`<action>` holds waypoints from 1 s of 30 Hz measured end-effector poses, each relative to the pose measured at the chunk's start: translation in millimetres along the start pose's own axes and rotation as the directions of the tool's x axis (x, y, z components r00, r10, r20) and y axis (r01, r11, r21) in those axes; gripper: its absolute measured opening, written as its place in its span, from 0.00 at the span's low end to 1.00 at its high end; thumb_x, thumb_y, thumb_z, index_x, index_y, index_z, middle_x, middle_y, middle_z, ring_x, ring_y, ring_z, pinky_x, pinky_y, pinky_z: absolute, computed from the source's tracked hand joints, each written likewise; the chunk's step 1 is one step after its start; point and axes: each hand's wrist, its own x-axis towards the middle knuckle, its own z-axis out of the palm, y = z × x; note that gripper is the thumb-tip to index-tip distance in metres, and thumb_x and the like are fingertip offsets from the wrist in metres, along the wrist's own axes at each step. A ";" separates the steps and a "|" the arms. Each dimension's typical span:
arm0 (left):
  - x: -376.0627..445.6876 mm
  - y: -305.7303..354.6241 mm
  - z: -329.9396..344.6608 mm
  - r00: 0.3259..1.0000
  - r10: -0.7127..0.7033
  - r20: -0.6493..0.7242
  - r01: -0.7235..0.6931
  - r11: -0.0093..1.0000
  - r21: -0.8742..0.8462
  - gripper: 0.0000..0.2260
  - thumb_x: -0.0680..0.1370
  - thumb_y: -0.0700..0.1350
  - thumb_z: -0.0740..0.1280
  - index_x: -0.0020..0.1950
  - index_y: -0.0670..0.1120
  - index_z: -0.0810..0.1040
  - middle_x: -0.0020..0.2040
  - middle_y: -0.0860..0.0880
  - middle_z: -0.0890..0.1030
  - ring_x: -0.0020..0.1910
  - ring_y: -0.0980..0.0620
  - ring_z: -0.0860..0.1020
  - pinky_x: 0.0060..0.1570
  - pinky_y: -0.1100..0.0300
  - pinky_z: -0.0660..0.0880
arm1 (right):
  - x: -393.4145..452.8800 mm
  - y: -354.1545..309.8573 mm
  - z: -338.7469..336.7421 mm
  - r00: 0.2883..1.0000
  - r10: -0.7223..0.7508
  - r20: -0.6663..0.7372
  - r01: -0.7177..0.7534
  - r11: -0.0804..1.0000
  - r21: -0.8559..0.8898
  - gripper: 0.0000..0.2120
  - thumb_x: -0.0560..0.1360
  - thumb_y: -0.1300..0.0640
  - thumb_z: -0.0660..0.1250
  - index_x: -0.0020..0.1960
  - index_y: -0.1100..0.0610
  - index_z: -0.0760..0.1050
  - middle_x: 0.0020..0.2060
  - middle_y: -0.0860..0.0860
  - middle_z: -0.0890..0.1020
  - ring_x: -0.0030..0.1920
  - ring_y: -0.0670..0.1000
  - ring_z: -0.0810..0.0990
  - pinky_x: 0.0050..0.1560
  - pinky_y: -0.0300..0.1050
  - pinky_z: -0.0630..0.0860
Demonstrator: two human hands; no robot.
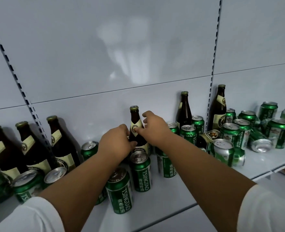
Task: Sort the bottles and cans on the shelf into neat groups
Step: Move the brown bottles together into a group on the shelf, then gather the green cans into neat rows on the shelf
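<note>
A brown beer bottle (pixel 134 114) with a cream label stands upright at the middle of the white shelf (pixel 172 200). My left hand (pixel 116 144) grips its lower body from the left. My right hand (pixel 153 128) is at its shoulder, thumb touching the neck label and fingers spread to the right of the neck. Three matching bottles (pixel 26 143) stand at the left, and two more (pixel 183 111) at the back right. Green Tsingtao cans (pixel 141 171) stand in front of the held bottle, and several others (pixel 230 131) crowd the right.
One brown bottle (pixel 208 134) lies on its side among the right-hand cans. Some cans (pixel 260 144) there are tipped over. More cans (pixel 27 186) sit at the front left under my left arm. The shelf's front edge (pixel 281 166) runs along the right, and a grey back panel (pixel 138 64) closes the rear.
</note>
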 end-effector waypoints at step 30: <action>12.6 143.1 41.5 0.918 0.222 0.327 -0.256 0.965 0.064 0.09 0.74 0.44 0.67 0.53 0.50 0.75 0.53 0.48 0.77 0.50 0.48 0.75 0.48 0.54 0.74 | -20.2 110.8 -61.8 0.764 0.091 0.639 0.525 0.489 -0.697 0.22 0.75 0.56 0.67 0.69 0.56 0.71 0.60 0.55 0.77 0.58 0.59 0.78 0.49 0.51 0.75</action>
